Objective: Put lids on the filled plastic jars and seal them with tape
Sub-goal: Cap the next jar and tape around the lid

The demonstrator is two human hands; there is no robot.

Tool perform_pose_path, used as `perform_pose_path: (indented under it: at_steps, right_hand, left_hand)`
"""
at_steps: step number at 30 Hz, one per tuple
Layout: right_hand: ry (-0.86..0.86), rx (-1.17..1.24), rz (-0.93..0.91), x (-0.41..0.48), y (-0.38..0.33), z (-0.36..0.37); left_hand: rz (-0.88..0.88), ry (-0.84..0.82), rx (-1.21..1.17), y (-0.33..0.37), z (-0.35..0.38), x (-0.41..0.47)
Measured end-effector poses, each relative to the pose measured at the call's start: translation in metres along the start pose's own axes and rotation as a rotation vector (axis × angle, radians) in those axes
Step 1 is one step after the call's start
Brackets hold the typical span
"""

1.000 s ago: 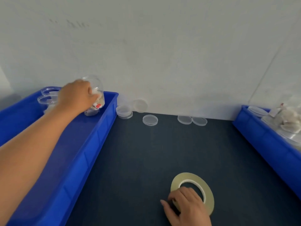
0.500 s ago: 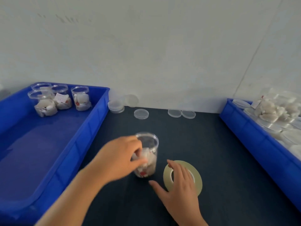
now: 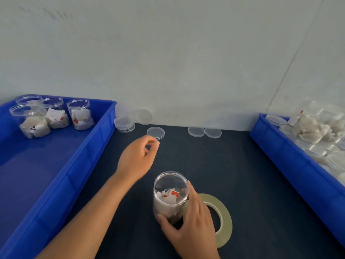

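left bin: blue, at the desk's left edge, its near part bare.
unlidded jars: four clear ones, upright in the bin's far corner, close together, holding white packets.
lid stack: clear lids piled just right of that bin, by the wall; one more lid leans on the wall beside it.
left grip: above the desk, fingers loosely curled, thumb and forefinger tips near each other, nothing in it.
single lid: flat on the desk, just past my left fingertips, not touched.
open jar: upright on the desk in front of me, no lid, white packets and a red tag inside.
right grip: wrapped around the open jar's lower wall, thumb on the near side, fingers on the right.
two lids: flat, side by side at the wall.
tape roll: pale, flat on the desk, just right of the jar, partly under my right grip.
right bin: blue, holding clear plastic and white packets, too blurry to sort out.
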State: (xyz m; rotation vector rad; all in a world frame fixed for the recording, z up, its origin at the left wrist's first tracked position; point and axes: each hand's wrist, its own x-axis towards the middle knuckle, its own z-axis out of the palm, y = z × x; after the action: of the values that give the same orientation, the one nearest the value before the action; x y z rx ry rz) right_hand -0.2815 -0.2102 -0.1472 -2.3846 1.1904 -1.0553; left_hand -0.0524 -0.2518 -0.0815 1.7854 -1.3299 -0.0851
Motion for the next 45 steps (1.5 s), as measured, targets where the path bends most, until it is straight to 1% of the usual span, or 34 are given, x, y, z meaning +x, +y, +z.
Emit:
perform_pose_path:
  at_steps: [1,3,5,9,10,11,12,14,15,17,22,25,28,30,31,32,34,35,36,37,38,42,45]
  right_hand:
    - [0.014,-0.007,-0.011,0.001,0.0,0.0]
    - [0.045,-0.032,-0.047,0.004,0.001,0.0]
    - [0.054,-0.043,-0.083,0.007,0.004,-0.001]
    - [0.041,-0.007,-0.089,0.01,0.01,0.003]
    - [0.044,0.007,-0.08,0.011,0.01,0.004]
    - [0.043,0.025,-0.071,0.011,0.011,0.004]
    - [0.035,0.038,-0.068,0.011,0.011,0.004]
    - [0.009,0.042,-0.078,0.011,0.012,0.004]
    - [-0.001,0.038,-0.077,0.01,0.013,0.003]
    - [-0.002,0.016,-0.071,0.009,0.013,0.003]
    - [-0.007,0.028,-0.037,0.002,0.007,0.0]
    - [-0.027,0.051,-0.022,-0.003,0.006,-0.004]
    - [-0.024,0.057,-0.069,-0.01,0.005,-0.006]
    - [-0.037,0.077,-0.118,-0.013,0.003,-0.009]
    - [-0.049,0.088,-0.132,-0.014,0.001,-0.011]
    - [-0.066,0.092,-0.133,-0.014,0.0,-0.013]
    - [-0.098,0.084,-0.113,-0.015,-0.003,-0.014]
    - [-0.102,0.084,-0.107,-0.016,-0.003,-0.014]
    - [-0.099,0.087,-0.107,-0.016,-0.002,-0.013]
    - [-0.094,0.089,-0.107,-0.017,-0.002,-0.011]
    - [-0.096,0.086,-0.107,-0.018,-0.001,-0.011]
    - [-0.183,0.076,-0.066,-0.018,-0.001,-0.012]
    - [-0.189,0.085,-0.055,-0.018,-0.001,-0.011]
  left_hand:
    - [-0.056,-0.076,0.095,-0.009,0.011,0.024]
    - [-0.044,-0.213,0.273,-0.027,0.036,0.067]
    - [-0.025,-0.323,0.371,-0.038,0.057,0.099]
    - [-0.104,-0.605,0.556,-0.056,0.084,0.135]
    - [-0.1,-0.633,0.603,-0.06,0.087,0.137]
    - [-0.075,-0.619,0.638,-0.064,0.088,0.136]
    - [-0.039,-0.56,0.646,-0.066,0.087,0.132]
    - [0.035,-0.401,0.586,-0.067,0.082,0.119]
    - [0.06,-0.35,0.558,-0.067,0.079,0.109]
    - [0.083,-0.302,0.551,-0.066,0.07,0.087]
    - [0.076,-0.309,0.591,-0.062,0.042,0.027]
    - [0.044,-0.336,0.544,-0.058,0.023,-0.008]
    - [-0.006,-0.397,0.556,-0.055,0.01,-0.04]
    - [-0.055,-0.367,0.526,-0.053,-0.001,-0.061]
    - [-0.107,-0.323,0.425,-0.05,-0.008,-0.07]
    - [-0.178,-0.272,0.266,-0.045,-0.016,-0.079]
    - [-0.308,-0.112,-0.171,-0.03,-0.031,-0.093]
    - [-0.365,-0.056,-0.352,-0.02,-0.039,-0.099]
    - [-0.391,-0.047,-0.444,-0.009,-0.045,-0.103]
    - [-0.362,-0.086,-0.464,0.002,-0.05,-0.107]
    - [-0.29,-0.143,-0.411,0.013,-0.053,-0.11]
    - [0.059,-0.324,0.032,0.054,-0.055,-0.11]
    - [0.18,-0.454,0.266,0.075,-0.051,-0.107]
